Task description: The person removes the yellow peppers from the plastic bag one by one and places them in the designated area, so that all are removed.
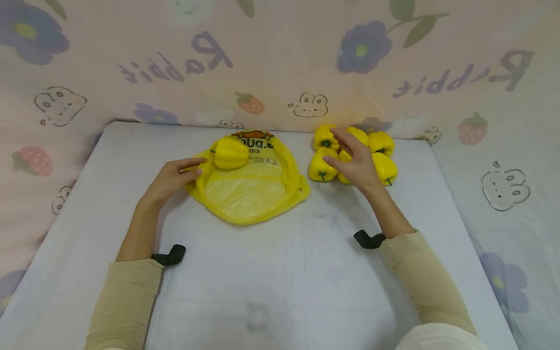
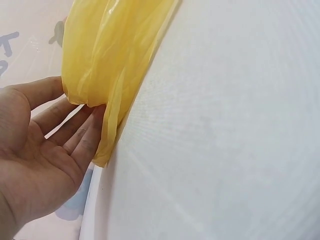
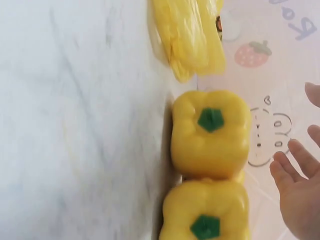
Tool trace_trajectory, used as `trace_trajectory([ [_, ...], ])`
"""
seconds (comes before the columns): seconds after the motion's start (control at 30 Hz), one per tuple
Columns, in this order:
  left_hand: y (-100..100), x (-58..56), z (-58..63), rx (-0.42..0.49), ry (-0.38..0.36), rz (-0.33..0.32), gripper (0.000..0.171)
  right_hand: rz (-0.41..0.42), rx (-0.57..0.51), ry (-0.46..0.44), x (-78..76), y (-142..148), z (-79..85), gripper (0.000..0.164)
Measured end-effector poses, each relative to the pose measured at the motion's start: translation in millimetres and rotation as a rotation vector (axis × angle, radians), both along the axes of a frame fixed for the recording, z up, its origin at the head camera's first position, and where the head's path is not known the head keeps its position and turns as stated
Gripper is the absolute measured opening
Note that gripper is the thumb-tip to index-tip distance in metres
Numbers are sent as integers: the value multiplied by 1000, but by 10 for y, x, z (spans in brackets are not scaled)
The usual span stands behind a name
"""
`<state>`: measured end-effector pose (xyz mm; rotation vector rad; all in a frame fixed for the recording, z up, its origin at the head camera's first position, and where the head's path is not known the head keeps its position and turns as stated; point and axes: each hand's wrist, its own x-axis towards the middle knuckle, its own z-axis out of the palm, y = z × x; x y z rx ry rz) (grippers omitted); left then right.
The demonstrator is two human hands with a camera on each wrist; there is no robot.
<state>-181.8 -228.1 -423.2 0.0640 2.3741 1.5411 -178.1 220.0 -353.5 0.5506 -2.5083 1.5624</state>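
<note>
A yellow plastic bag [image 1: 245, 194] lies with its mouth spread wide, its rim rolled into a ring. One yellow bell pepper [image 1: 230, 153] rests inside at the bag's back left. My left hand [image 1: 172, 180] holds the bag's left edge; in the left wrist view its fingertips pass behind the yellow film [image 2: 112, 55]. My right hand [image 1: 356, 163] hovers over a cluster of several yellow bell peppers [image 1: 322, 165], thumb and fingers spread apart and holding nothing. In the right wrist view, that hand is apart from a pepper with a green stem [image 3: 210, 132].
The white table [image 1: 262, 272] carries the bag left of centre and the pepper cluster at the back right. Behind it hangs a pink curtain [image 1: 271, 58] printed with rabbits and flowers. A black wrist mount [image 1: 369, 239] sticks out at each sleeve cuff.
</note>
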Motion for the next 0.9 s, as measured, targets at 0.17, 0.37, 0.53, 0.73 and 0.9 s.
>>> trace_trajectory([
  [0.17, 17, -10, 1, 25, -22, -3, 52, 46, -6, -10, -31, -154, -16, 62],
  [0.37, 15, -7, 5, 31, -30, 9, 51, 98, -37, 2, -86, -363, -10, 62],
  [0.53, 21, -14, 5, 25, -23, 6, 51, 130, -21, -9, -108, -547, -12, 62],
  [0.73, 14, -20, -7, 16, -16, -7, 52, 171, -27, -53, -129, -760, -56, 61],
  [0.9, 5, -17, -21, 26, -16, -7, 52, 195, -40, -98, -138, -939, -108, 61],
])
